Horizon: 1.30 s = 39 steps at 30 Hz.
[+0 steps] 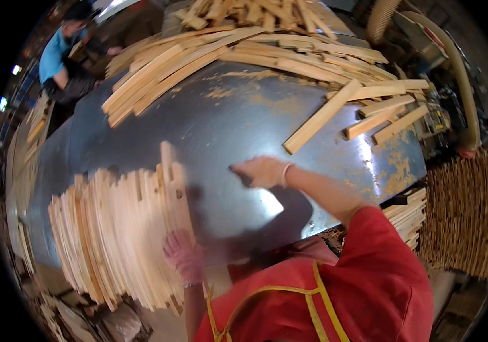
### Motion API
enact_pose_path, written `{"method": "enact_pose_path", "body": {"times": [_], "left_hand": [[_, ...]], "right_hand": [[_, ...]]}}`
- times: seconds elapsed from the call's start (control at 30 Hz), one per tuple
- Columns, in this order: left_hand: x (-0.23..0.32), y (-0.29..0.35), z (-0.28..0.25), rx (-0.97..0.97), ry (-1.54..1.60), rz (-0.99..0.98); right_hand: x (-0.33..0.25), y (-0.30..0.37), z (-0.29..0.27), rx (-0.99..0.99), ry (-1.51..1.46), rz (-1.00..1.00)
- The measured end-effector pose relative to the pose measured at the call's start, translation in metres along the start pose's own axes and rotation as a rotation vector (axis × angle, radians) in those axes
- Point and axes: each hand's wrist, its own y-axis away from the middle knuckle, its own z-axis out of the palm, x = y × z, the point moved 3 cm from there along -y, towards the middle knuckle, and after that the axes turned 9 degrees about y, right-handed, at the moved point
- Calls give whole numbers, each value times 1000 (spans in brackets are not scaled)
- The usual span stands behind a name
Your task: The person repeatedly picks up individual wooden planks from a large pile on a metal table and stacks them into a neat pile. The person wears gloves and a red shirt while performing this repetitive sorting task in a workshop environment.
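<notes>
Head view. A grey metal surface fills the middle of the frame. At lower left, a row of pale wooden slats lies packed side by side, its ends uneven; one slat at the row's right end projects above its neighbours.

The left hand, in a pink glove, is at the lower right end of the row, its fingers against the outermost slats. How far the left grip is closed, and whether it has hold of a slat, cannot be told.

The right hand, gloved with a pale cuff, is at the centre of the frame, over the surface and apart from the row. Its fingers point left and are blurred — nothing is seen in the right grip, and its opening cannot be told.

A heap of loose boards occupies the top of the frame, extending to upper right, with sawdust below it. A co-worker in a blue shirt is at upper left. At right: a ribbed hose and, beneath it, a tall stack of brown wood.
</notes>
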Motion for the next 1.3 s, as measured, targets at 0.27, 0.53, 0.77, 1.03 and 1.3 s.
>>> {"method": "enact_pose_path", "body": {"times": [0.27, 0.53, 0.77, 1.03, 1.3], "left_hand": [[127, -27, -4, -33, 190, 330], [235, -57, 17, -351, 80, 378], [226, -69, 25, -384, 228, 452], [199, -40, 15, -1072, 1481, -311], [130, 2, 32, -769, 1481, -162]], "right_hand": [[119, 67, -35, 130, 654, 206], [261, 186, -60, 953, -80, 1157], [332, 265, 1, 1157, -885, 1708], [10, 199, 109, 851, -2024, 663], [-73, 82, 139, -117, -831, 162]]}}
